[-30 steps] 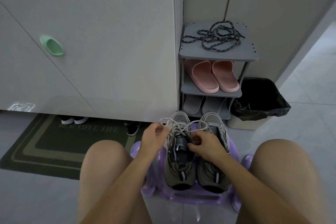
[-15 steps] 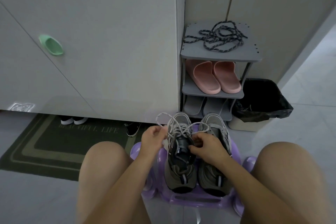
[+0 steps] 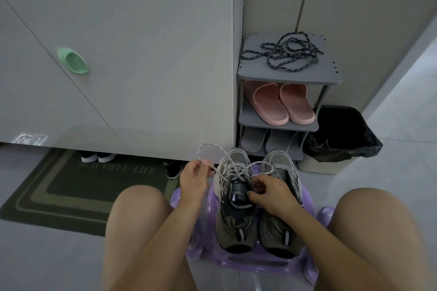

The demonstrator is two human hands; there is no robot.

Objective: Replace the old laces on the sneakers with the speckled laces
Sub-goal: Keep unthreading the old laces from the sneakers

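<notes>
Two grey sneakers stand side by side on a purple stool (image 3: 307, 198) between my knees, the left sneaker (image 3: 234, 220) and the right sneaker (image 3: 281, 168). The left one carries a loosened pale lace (image 3: 236, 170). My left hand (image 3: 195, 181) pinches one strand of it, which arcs up in a loop (image 3: 208, 146). My right hand (image 3: 272, 194) holds the tongue and the lace at the top of the left sneaker. The dark speckled laces (image 3: 286, 54) lie in a tangle on top of the grey shoe rack (image 3: 257, 73).
The rack holds pink slippers (image 3: 281, 104) and grey slippers below. A bin with a black bag (image 3: 343, 134) stands to its right. A white cabinet with a green handle (image 3: 73, 61) fills the left; a dark doormat (image 3: 71, 186) and shoes lie beneath it.
My left hand has drawn the pale lace outward and up, so the loop above it has grown. The right hand has stayed at the sneaker's tongue.
</notes>
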